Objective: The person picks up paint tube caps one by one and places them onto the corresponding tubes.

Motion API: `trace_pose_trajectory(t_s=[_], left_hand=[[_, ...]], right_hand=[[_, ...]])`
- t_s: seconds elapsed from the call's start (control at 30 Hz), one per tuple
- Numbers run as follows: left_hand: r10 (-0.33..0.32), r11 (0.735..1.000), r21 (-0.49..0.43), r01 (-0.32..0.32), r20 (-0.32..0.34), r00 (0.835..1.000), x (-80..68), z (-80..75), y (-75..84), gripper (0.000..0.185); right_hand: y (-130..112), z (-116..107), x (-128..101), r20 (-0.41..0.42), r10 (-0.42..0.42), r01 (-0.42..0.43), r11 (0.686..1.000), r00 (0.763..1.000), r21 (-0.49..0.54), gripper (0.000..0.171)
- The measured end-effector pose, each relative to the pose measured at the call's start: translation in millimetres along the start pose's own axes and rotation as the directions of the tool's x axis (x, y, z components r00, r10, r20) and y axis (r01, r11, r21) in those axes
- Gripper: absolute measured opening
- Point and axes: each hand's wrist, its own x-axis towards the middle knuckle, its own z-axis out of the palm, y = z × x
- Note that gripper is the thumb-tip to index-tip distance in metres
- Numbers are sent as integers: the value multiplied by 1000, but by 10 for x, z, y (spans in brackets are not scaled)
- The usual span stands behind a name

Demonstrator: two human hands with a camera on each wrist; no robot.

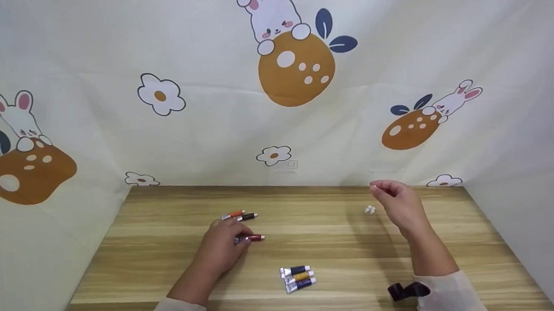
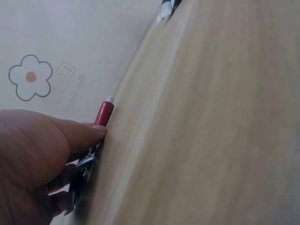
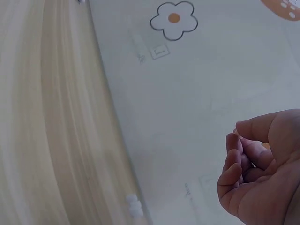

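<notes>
Pinching a red tube [image 1: 256, 237] between thumb and fingers of the left hand [image 1: 220, 248], left of centre in the lower half of the head view.
Sticking out past the fingertips toward the right of the frame, deep red and glossy, with a small white tip and a silvery tail partly covered by the fingers; low at the wooden table [image 1: 335, 248]. Reaching just below an orange tube [image 1: 235, 214] and a black tube [image 1: 248, 217], up and left of three tubes [image 1: 300, 277] at lower centre. Pressing right-hand [image 1: 404, 209] thumb and forefinger together, right of centre, above small white pieces [image 1: 370, 210]; cannot tell whether around anything.
</notes>
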Motion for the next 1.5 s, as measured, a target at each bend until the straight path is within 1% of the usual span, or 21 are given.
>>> trace_pose_trajectory(t_s=[0.1,0.23,0.37,0.5,0.6,0.63,0.77,0.93,1.03,1.17,1.37,1.5], left_hand=[[-27,999,-21,27,7,1000,10,0,11,11],[-66,996,-66,65,-2,998,35,-9,43,12],[-111,987,-116,107,-31,993,45,-27,96,11],[-115,980,-171,101,-78,990,26,-50,161,11],[-93,981,-180,73,-111,989,12,-69,219,16],[-96,982,-174,75,-117,989,6,-78,241,18],[-72,988,-149,49,-154,985,-28,-109,334,24],[-39,990,-144,11,-194,980,-64,-135,459,22],[-19,991,-132,-7,-197,980,-103,-163,553,21],[34,989,-132,-62,-208,978,-179,-217,689,21],[130,982,-102,-159,-251,959,-297,-306,868,20],[188,974,-72,-216,-283,941,-360,-350,961,20]], right_hand=[[-84,7,-65,6,-17,17,1000,1000,2,38],[-196,26,-143,11,-64,64,998,998,20,34],[-282,54,-210,13,-104,103,994,995,42,31],[-341,76,-269,10,-135,134,990,991,51,30],[-398,82,-323,8,-160,159,986,987,55,29],[-416,82,-343,6,-167,167,985,986,53,28],[-487,82,-430,-1,-194,194,980,981,45,26],[-548,86,-537,7,-214,213,977,977,26,25],[-593,94,-614,29,-213,213,977,977,20,25],[-650,111,-721,55,-222,222,975,973,7,22],[-735,137,-866,55,-260,259,966,964,19,15],[-786,157,-965,44,-294,293,956,955,30,14]])
